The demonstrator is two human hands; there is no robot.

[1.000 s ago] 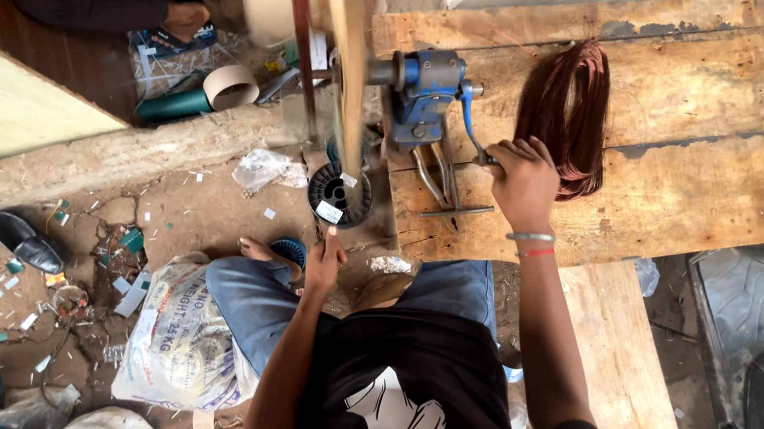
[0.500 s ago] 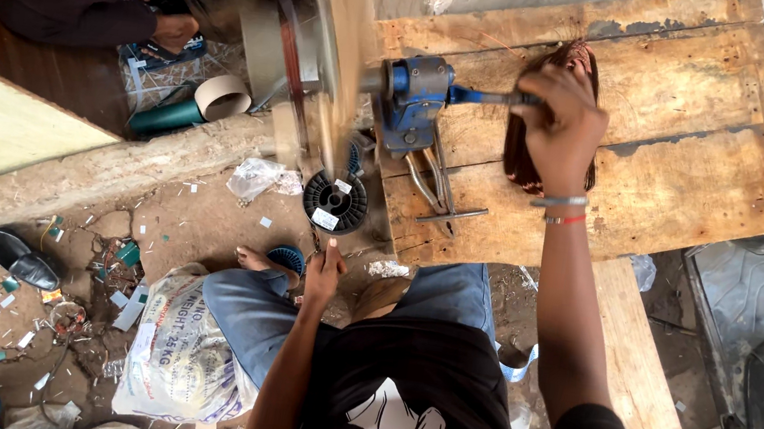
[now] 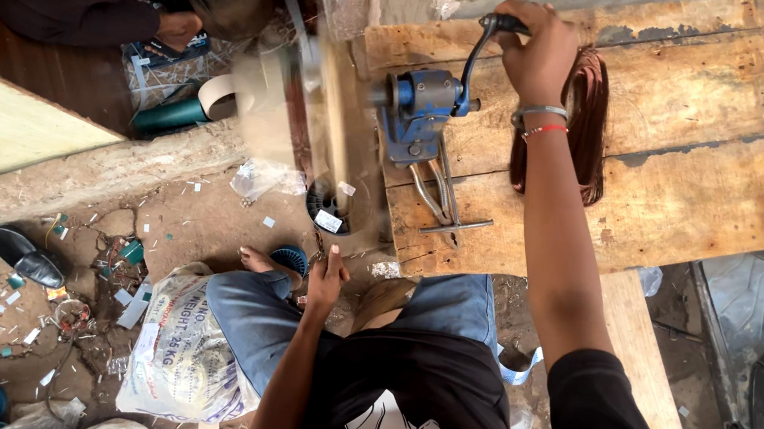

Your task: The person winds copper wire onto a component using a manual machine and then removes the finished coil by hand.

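R hand grips crank handle; spinning wheel blurred.

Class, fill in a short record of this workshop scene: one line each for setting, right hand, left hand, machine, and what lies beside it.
Setting: wooden table over a littered floor
Right hand: gripping the crank handle
Left hand: held low, near a black spool
Machine: blue hand winder fixed at the table edge
Beside it: reddish wire coil

We have one view, from the head, looking steeply down past our chest onto the wooden bench and littered floor, fairly near; the upper edge seems blurred.
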